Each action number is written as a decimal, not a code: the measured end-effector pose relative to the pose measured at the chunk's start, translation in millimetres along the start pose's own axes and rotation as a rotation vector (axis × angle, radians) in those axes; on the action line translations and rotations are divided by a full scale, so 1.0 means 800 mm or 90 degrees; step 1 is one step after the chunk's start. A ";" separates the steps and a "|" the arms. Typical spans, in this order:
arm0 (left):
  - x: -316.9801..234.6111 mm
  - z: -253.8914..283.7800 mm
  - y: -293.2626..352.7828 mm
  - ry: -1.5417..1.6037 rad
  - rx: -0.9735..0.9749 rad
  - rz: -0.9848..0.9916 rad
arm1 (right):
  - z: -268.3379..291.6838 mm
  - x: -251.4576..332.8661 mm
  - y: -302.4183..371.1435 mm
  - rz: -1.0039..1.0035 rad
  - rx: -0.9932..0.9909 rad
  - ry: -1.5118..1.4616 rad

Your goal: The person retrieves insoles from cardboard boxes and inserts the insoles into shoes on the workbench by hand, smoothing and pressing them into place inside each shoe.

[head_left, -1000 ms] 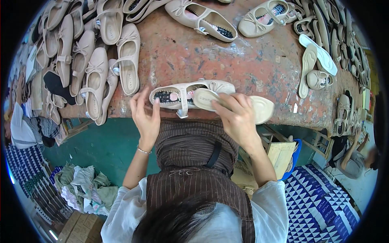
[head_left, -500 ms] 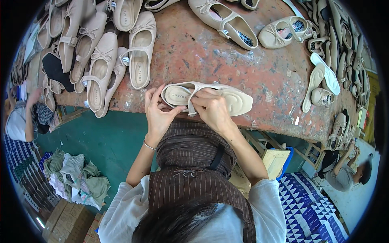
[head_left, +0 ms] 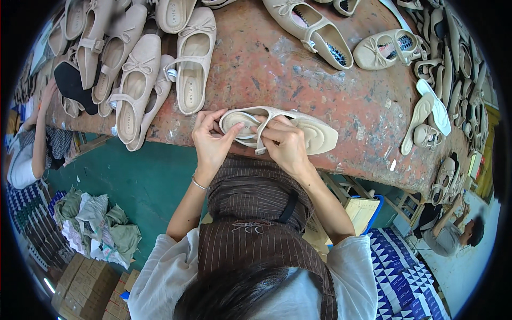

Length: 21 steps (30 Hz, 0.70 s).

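Observation:
A beige strapped flat shoe (head_left: pixel 298 114) lies sideways near the table's front edge, its heel to the left. Inside the heel sits a pale insole (head_left: pixel 246 129) with a printed mark. My left hand (head_left: pixel 210 140) is closed round the heel, fingers at the far rim and thumb pressing on the insole. My right hand (head_left: pixel 285 143) grips the shoe's middle beside the strap, fingertips reaching into the opening and partly hidden. Right of that hand, a padded pale forefoot piece (head_left: pixel 319 137) shows over the toe end; whether it joins the heel insole is hidden.
Finished-looking beige shoes (head_left: pixel 140 80) crowd the table's left. Other strapped shoes (head_left: pixel 381 50) lie at the far side. Loose insoles (head_left: pixel 434 106) and more shoes (head_left: pixel 444 173) are at the right. One person (head_left: pixel 32 144) works at the left, another (head_left: pixel 450 232) at the right.
My left thumb has moved from the near rim onto the insole in the heel. The view has shifted slightly. At the left, the other person's arm has moved.

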<state>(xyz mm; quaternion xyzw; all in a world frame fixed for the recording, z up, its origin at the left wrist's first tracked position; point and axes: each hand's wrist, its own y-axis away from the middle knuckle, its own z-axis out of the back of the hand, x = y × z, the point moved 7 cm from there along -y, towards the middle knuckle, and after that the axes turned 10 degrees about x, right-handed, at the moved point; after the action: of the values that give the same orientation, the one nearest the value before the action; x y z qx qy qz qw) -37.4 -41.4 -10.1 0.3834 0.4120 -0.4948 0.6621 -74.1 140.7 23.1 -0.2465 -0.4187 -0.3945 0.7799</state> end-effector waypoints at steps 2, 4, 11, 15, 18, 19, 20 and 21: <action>-0.002 0.000 0.000 -0.035 -0.007 -0.015 | -0.004 -0.002 0.000 -0.006 0.016 0.013; -0.002 -0.002 -0.001 -0.049 -0.005 -0.013 | -0.009 -0.003 0.003 -0.005 0.022 0.027; 0.011 -0.006 -0.013 0.057 0.015 0.061 | -0.023 0.012 0.010 0.098 0.098 0.243; 0.016 -0.007 -0.014 0.088 0.012 0.038 | -0.031 0.022 0.004 0.162 0.251 0.178; 0.017 -0.008 -0.015 0.051 0.015 0.013 | -0.043 0.001 0.015 -0.003 0.379 0.319; 0.022 -0.009 -0.017 0.085 0.032 0.039 | -0.030 0.010 0.017 0.026 0.269 0.360; 0.018 -0.007 -0.018 0.039 0.028 0.029 | -0.017 0.023 0.023 0.079 0.138 0.395; 0.014 -0.005 -0.020 0.031 0.023 0.027 | -0.011 0.021 0.031 0.043 0.097 0.404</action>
<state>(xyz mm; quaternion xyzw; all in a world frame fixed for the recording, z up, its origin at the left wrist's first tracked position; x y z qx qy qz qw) -51.6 -45.3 -23.6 0.4159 0.4107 -0.4784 0.6554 -44.1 141.5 31.4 -0.0655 -0.1745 -0.3932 0.9004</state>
